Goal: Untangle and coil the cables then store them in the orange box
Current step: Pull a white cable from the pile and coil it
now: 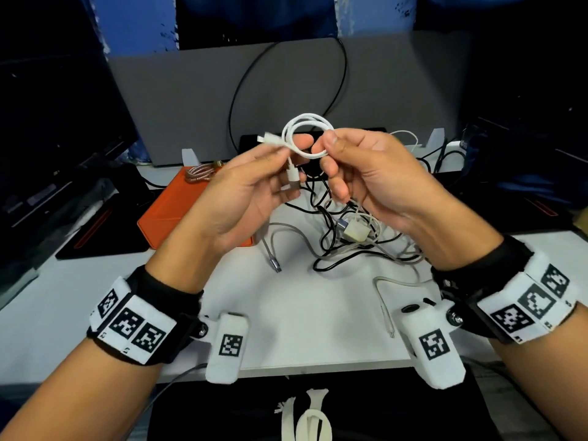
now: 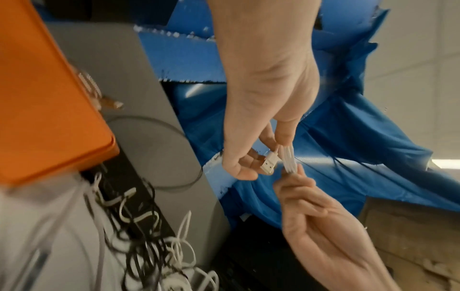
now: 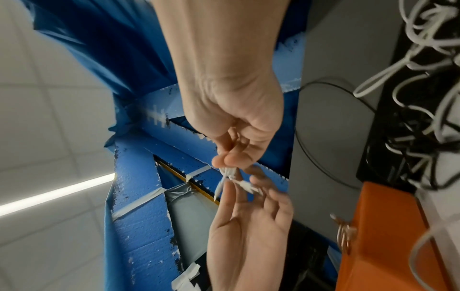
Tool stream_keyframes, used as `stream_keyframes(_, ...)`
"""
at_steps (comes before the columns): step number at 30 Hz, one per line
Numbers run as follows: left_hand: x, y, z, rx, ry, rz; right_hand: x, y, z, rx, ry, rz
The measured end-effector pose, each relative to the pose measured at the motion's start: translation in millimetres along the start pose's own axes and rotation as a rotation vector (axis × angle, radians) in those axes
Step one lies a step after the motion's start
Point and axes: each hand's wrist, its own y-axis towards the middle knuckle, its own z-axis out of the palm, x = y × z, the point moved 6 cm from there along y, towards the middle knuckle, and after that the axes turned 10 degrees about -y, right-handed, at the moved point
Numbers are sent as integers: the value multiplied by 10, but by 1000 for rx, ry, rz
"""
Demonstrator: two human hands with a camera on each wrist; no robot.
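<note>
A small white cable coil is held up above the table between both hands. My left hand pinches its left side beside the two plugs, and a white USB plug hangs down over that palm. My right hand pinches the coil's right side with thumb and forefinger. The left wrist view shows the coil edge-on with the USB plug beside it. The orange box lies on the table to the left, with a coiled rose-gold braided cable in it. A tangle of black, white and grey cables lies under my hands.
A grey divider panel stands behind the table, with a black cable loop against it. Dark monitors flank both sides. A loose grey cable end lies near the front right. A white charger block sits in the tangle.
</note>
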Motion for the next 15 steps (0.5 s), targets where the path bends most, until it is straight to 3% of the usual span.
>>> stream_keyframes(6, -268, -80, -49, -11, 339, 34, 127, -34, -157, 45, -300, -30)
stream_keyframes(10, -294, -115, 74, 14, 626, 152, 159, -61, -165, 62, -464, -39)
stream_keyframes(15, -247, -100, 90, 21, 750, 197, 168, -84, -163, 113, -575, -18)
